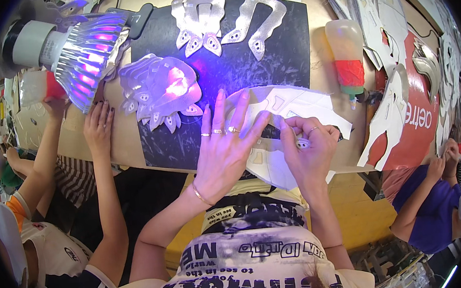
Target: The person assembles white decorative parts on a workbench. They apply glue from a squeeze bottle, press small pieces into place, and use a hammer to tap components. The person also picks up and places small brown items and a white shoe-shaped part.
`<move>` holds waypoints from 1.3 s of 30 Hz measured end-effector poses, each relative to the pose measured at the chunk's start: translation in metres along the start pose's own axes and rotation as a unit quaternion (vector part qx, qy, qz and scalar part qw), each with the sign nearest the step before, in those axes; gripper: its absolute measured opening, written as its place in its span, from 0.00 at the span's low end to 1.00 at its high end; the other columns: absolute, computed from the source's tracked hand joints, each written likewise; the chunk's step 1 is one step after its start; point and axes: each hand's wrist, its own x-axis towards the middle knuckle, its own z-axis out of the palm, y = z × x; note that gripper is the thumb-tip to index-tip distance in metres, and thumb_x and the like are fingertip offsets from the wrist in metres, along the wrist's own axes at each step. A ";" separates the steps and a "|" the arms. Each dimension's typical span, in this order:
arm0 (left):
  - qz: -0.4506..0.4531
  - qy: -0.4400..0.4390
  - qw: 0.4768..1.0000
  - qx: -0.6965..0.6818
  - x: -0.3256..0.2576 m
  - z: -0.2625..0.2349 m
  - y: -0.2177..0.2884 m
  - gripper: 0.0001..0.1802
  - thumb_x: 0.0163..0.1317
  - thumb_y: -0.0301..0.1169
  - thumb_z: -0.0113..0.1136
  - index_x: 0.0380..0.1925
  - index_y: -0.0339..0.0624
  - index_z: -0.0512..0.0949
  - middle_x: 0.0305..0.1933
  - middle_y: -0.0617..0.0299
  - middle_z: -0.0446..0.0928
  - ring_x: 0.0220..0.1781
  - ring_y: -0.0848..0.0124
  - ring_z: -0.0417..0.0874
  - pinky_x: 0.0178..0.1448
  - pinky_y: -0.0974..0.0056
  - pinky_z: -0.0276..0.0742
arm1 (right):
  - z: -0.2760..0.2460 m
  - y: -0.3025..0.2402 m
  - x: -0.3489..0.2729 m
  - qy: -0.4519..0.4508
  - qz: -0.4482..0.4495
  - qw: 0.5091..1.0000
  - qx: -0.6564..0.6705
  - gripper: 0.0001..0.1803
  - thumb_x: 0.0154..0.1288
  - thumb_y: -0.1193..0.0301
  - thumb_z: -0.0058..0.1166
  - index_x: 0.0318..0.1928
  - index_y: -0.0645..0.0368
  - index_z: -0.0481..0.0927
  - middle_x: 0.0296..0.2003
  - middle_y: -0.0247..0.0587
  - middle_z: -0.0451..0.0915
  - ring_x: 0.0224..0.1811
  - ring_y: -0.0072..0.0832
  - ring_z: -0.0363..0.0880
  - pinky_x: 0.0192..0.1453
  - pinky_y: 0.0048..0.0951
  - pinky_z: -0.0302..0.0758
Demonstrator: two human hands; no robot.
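A white shoe upper piece [309, 104] with cut-outs and a curved edge lies over the front of a black mat [284, 73]. My left hand [222, 144] rests on it with its fingers spread. At its right, my right hand [312, 150] is closed in a pinch on a silver shoe trim piece [302, 144], whose eyelet end shows by the fingers. The rest of that trim is mostly hidden by my hands. A lower part of the white upper hangs toward me, under the right hand.
A lamp [88, 57] shines over a stack of silver trim pieces [152, 90]. More silver trims [255, 18] lie at the mat's far edge. A glue bottle [346, 51] stands nozzle-down at right, near white upper pieces [387, 119]. Co-workers sit at both sides.
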 end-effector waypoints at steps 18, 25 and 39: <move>0.039 -0.053 0.998 -0.013 0.006 -0.003 0.007 0.35 0.61 0.25 0.53 0.70 0.57 0.66 0.79 0.51 0.52 0.80 0.49 0.51 0.78 0.30 0.39 | -0.008 -0.002 -0.020 0.040 -0.010 0.999 0.009 0.06 0.60 0.70 0.66 0.38 0.51 0.85 0.30 0.26 0.82 0.33 0.23 0.79 0.52 0.38 0.60; 0.041 -0.053 0.998 0.004 0.008 -0.001 0.010 0.33 0.63 0.26 0.53 0.70 0.61 0.66 0.79 0.52 0.52 0.80 0.48 0.52 0.77 0.29 0.40 | -0.010 0.000 -0.021 0.014 -0.025 0.999 -0.021 0.08 0.59 0.72 0.67 0.40 0.50 0.86 0.32 0.27 0.83 0.35 0.22 0.79 0.55 0.36 0.60; -0.063 0.081 0.967 -0.231 0.034 -0.026 -0.017 0.20 0.64 0.27 0.63 0.56 0.37 0.75 0.45 0.47 0.82 0.45 0.52 0.84 0.50 0.57 0.78 | -0.011 -0.005 -0.017 -0.030 -0.142 0.988 -0.056 0.17 0.57 0.71 0.67 0.49 0.48 0.85 0.32 0.25 0.75 0.35 0.21 0.75 0.58 0.41 0.59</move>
